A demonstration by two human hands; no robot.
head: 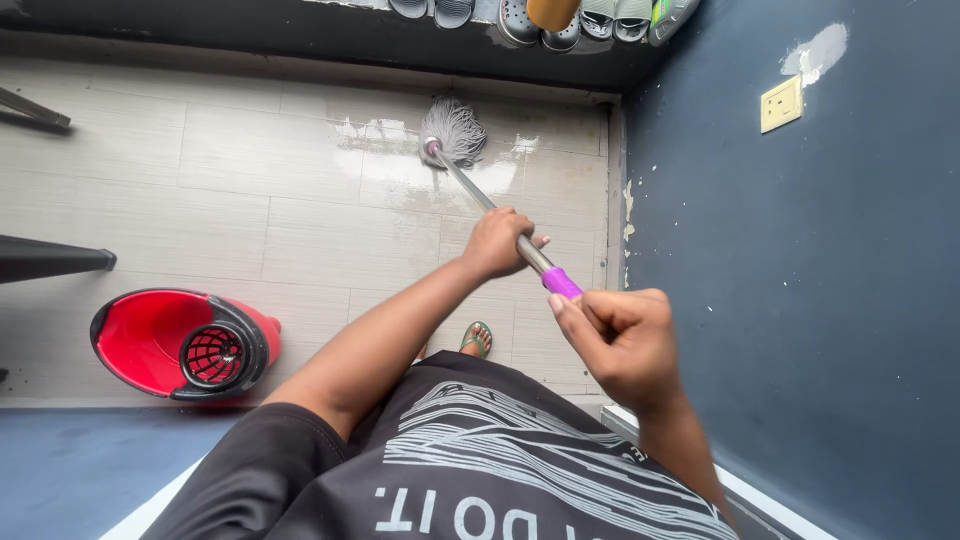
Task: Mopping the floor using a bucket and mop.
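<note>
Nearest me, my right hand (625,345) is closed round the purple grip at the top of the one mop (495,212), steering it. Just beyond, my left hand (497,242) wraps the metal shaft for downward pressure. One red bucket (150,340) waits near left, within reach. Far off, the mop's head rests on wet floor tiles (270,160); several shoes (540,18) line the far edge.
</note>
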